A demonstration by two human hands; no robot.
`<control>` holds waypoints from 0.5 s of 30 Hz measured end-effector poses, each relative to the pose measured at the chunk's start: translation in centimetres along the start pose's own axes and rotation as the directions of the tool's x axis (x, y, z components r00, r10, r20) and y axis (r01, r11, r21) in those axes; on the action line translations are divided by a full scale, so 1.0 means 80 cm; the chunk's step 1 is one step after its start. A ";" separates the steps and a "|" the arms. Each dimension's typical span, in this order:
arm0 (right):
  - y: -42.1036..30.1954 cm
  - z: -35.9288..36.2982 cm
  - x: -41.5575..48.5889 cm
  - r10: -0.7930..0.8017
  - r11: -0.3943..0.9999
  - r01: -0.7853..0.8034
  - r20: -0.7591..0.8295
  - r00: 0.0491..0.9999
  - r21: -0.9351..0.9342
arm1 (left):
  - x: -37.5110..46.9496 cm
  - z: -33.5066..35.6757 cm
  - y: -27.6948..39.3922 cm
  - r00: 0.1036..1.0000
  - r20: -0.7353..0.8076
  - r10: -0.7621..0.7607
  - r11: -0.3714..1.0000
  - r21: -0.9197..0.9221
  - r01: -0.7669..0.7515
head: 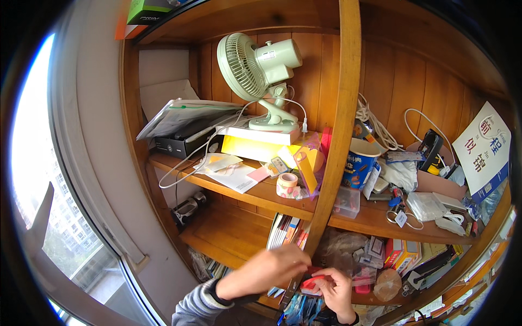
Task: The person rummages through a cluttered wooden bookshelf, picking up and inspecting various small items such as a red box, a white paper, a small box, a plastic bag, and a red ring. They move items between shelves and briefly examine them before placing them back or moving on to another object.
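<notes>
Low in front of the wooden shelf unit, my right hand (336,290) grips a small red object (313,283), with its thumb and fingers on the right side of it. My left hand (281,263) reaches in from the left, its fingers bent down close to the red object; its fingertips are partly hidden, so whether it grips anything does not show. Blue plastic packets (304,309) lie just below the hands. Behind my left hand stand upright books (281,232). A pale green clip fan (261,73) stands on boxes on the shelf above.
Rolls of washi tape (286,185), papers (234,177) and a white cable (179,165) lie on the middle shelf. A wooden upright (340,110) divides the unit. To its right are a blue paper tub (359,165), a clear plastic box (347,203) and keys (395,216). A window is at left.
</notes>
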State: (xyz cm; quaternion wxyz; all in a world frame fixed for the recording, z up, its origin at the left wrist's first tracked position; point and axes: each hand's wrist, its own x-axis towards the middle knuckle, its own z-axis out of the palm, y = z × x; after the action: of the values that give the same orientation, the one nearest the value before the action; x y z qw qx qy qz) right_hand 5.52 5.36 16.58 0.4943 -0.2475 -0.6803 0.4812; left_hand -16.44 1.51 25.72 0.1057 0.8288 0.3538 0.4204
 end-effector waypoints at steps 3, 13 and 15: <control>-0.005 -0.009 0.003 -0.005 0.995 0.008 0.032 0.999 -0.096 | 0.023 -0.074 -0.019 0.893 -0.400 -0.205 0.931 0.202 0.305; -0.009 -0.017 -0.010 0.025 0.972 -0.010 0.062 0.998 -0.233 | 0.113 -0.176 -0.128 0.946 -0.027 -0.322 0.841 0.451 0.299; -0.008 -0.020 -0.011 0.021 0.974 -0.010 0.048 0.999 -0.227 | 0.117 -0.176 -0.129 0.953 -0.042 -0.299 0.865 0.409 0.290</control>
State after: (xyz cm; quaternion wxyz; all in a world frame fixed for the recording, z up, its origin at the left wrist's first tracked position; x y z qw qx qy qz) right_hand 7.43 5.04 16.87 0.4417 -0.2957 -0.7411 0.4102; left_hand -28.74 13.61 35.44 -0.0040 0.7734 0.5552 0.3060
